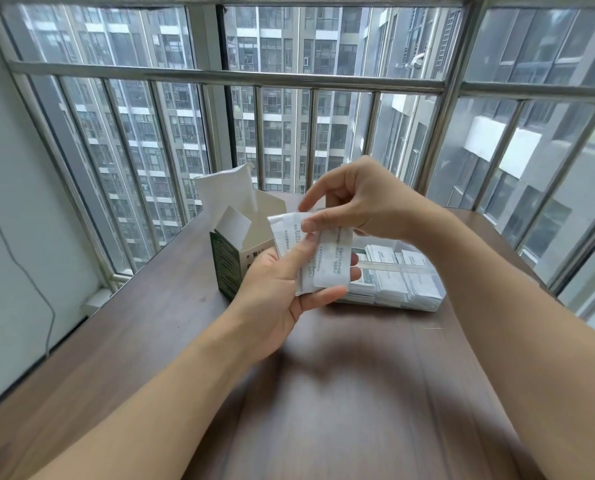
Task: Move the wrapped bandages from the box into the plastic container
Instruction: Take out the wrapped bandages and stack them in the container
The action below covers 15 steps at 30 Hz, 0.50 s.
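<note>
— Holding a small stack of wrapped bandages (318,261) above the table (341,393), aren't we?

— Yes. Our left hand (282,289) cradles the stack from below, thumb laid across the front wrapper, fingers curled under its lower edge. Our right hand (358,206) pinches the top of the stack between thumb and forefinger, the other fingers loosely spread.

— And the box (235,251)?

— It stands just left of the stack, partly behind our left hand, top flaps open, a white paper sheet (228,188) sticking up from it. We cannot see what else is inside.

— The plastic container (393,275)?

— Right of the stack, behind it, on the table. Clear walls, packed with rows of white wrappers standing on edge.

— Any writing?

— Grey print on the wrappers and on the box's side, too blurred for us to read.
</note>
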Tool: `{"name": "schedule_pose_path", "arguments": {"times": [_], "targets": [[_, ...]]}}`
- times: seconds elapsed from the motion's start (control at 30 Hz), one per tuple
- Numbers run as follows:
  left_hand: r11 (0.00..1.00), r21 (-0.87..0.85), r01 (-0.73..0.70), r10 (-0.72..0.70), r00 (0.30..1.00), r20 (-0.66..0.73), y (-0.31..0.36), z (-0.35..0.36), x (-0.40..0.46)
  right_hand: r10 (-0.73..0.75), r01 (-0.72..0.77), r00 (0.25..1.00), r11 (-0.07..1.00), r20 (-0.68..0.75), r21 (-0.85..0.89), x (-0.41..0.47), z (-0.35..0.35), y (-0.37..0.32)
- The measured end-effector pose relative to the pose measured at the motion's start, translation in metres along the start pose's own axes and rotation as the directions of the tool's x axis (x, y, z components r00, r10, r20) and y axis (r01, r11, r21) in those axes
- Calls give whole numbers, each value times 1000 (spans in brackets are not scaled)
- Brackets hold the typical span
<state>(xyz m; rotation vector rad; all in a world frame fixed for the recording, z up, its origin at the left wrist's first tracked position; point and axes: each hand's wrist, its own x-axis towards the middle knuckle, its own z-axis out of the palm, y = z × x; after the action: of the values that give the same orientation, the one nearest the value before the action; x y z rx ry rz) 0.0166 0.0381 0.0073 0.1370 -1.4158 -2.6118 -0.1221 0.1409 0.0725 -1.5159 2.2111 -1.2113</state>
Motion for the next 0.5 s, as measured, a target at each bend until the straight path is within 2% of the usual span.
{"name": "schedule_pose_path", "arguments": {"times": [0.2,0.37,0.5], "targets": [[994,66,-82,89,990,-106,-2,-3,3,70,-70,998,997,5,21,0,4,-1],[996,49,-72,75,995,-62,-1,-4,4,80,-81,995,997,-51,-19,1,2,1],[991,97,-87,91,995,-44,-5,-6,6,94,-93,993,996,-75,9,4,7,-1]]}}
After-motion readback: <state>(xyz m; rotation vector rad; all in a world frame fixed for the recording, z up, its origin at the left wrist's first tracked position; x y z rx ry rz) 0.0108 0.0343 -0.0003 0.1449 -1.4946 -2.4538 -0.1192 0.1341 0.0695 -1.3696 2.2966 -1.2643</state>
